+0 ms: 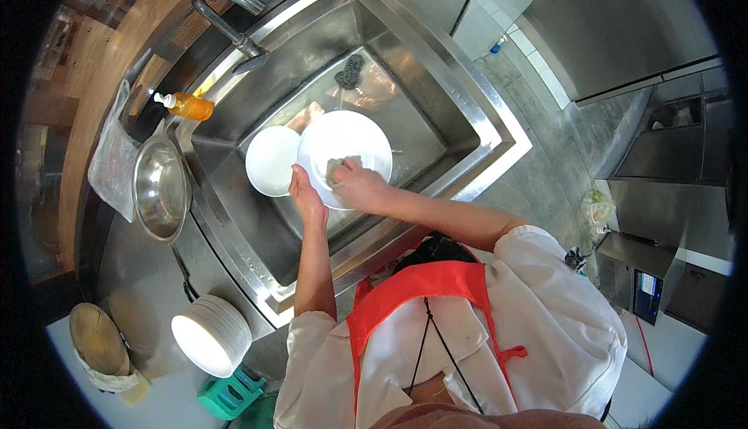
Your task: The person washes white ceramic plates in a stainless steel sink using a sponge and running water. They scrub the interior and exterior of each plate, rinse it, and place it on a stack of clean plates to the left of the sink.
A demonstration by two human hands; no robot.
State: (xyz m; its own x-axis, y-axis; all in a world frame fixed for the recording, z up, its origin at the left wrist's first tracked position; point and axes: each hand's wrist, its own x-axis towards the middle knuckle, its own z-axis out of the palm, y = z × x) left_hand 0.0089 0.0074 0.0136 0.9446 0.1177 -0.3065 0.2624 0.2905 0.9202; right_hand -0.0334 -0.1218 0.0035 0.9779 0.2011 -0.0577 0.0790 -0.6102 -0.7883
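My left hand grips the near left rim of a round white plate, tilted over a stainless steel sink basin. Pressed on the plate's inner face, my right hand holds a greyish cloth or sponge, mostly covered by the fingers. A second white dish sits in the basin just left of the plate, partly behind it. Dark metal scouring pads lie at the basin's far end, where some water seems to stand.
A chrome faucet rises behind the sink's far left rim. Along the left stand a bottle of orange liquid, a steel bowl, a plastic bag and stacked white plates. A teal plastic stool is below the stack.
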